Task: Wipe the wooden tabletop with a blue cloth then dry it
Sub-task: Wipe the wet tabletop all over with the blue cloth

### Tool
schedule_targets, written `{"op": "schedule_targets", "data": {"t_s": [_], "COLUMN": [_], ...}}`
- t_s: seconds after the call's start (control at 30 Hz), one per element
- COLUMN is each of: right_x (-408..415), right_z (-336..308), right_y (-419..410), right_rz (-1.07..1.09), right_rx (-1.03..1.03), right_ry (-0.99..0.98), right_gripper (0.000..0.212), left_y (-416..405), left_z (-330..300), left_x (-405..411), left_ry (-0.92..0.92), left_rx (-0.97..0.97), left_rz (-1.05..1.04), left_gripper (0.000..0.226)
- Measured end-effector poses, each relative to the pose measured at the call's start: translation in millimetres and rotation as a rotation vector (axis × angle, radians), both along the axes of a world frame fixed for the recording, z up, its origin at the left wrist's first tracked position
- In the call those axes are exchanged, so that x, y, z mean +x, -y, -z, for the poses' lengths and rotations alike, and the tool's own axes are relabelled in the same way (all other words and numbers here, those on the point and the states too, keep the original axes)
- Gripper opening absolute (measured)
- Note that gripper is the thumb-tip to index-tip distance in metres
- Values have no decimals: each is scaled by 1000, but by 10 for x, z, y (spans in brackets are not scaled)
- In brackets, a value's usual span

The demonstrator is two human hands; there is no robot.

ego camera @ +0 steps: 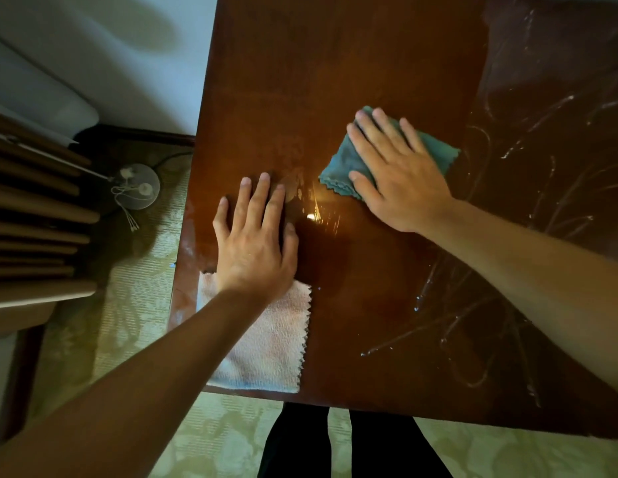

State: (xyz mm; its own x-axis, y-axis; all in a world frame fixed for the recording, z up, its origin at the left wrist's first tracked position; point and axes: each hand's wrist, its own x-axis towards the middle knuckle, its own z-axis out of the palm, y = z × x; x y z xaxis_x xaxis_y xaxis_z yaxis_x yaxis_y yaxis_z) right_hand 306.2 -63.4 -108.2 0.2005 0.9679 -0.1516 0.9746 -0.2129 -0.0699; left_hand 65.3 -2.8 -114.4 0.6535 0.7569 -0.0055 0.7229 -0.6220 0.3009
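Both hands flat on the wooden counter, mid-wipe

Nearest me a white towel lies at the counter's edge; my left hand rests just past it, fingers spread, holding nothing. Farther out my right hand presses flat on the blue cloth.

Two cloths lie on one tabletop: one blue cloth right of centre and one white cloth at the lower left edge. Two hands show: left hand, right hand.
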Motion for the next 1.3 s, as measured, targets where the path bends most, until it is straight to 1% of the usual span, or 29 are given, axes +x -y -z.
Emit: {"op": "schedule_targets", "data": {"t_s": [0.07,0.23,0.3,0.37,0.43,0.53,0.6,0.67,0.73,0.83,0.9,0.97,1.0,1.07,1.17,1.23,1.3], "right_x": [-173,-1001,-1114,-997,-770,-482,-482,-620,-877,-1264,-1332,-1219,-1137,-995,-923,-968,-1083], "right_z": [25,107,130,134,120,87,80,92,119,128,133,120,114,92,81,77,99], "right_y": [126,1073,1246,1202,989,657,603,744,1057,1494,1600,1527,1439,1208,875,789,917], "right_rz": [10,-82,-115,-182,-178,13,61,42,2,-63,-95,-149,-161,-115,-59,-76,-111], "right_rx": [10,36,50,29,21,8,25,36,42,40,64,54,46,39,24,23,24], "right_ry": [-5,-52,-57,-46,-22,8,12,-6,-23,-45,-60,-56,-49,-44,-27,-24,-52], "right_gripper": [68,69,69,69,68,69,68,68,69,69,68,69,69,69,68,68,70], "left_y": [8,5,2,-2,-1,6,-10,20,160,431,492,479,476,491,485,466,481], "left_z": [-10,-26,-17,-9,-7,-47,-104,-173,-227,-197,-125,-70,-52,-39,-27,-15,-10], "left_x": [3,9,4,3,3,11,42,13,-86,-283,-368,-376,-364,-368,-399,-408,-409], "left_ry": [-9,-35,-34,-26,-38,-72,-98,-86,-56,-94,-127,-140,-134,-85,46,63,42], "left_rx": [-6,0,9,11,3,-13,-11,10,29,-40,-61,-44,-35,-26,-34,-24,-16], "left_rz": [-2,0,3,6,5,9,11,12,56,132,131,125,125,116,116,121,118], "left_gripper": [57,58,57,57,58,58,56,52,52,58,60,60,60,59,56,54,54]}}
